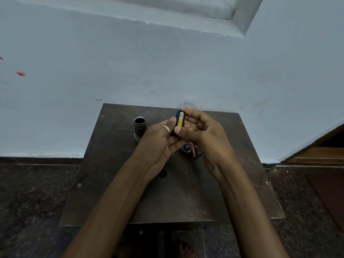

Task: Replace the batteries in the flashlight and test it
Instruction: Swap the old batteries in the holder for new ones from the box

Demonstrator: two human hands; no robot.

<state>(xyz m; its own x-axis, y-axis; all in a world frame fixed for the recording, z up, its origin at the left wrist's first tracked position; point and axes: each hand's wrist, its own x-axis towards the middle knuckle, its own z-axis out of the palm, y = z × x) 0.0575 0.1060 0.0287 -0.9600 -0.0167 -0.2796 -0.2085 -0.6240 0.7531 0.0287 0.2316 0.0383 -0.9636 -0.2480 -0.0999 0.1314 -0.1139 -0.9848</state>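
Note:
Above the middle of the dark wooden table I hold a black battery holder with a yellow and white battery seated in it. My left hand, with a ring on one finger, grips the holder from the left. My right hand grips it from the right, thumb at its lower end and fingers over its top. The black flashlight body stands upright on the table to the left, its open end up. The black tail cap and red-brown batteries lie on the table under my right hand.
A clear battery pack with an orange label lies at the table's far edge against the pale blue wall. The table stands on a dark speckled floor. A wooden frame shows at the right.

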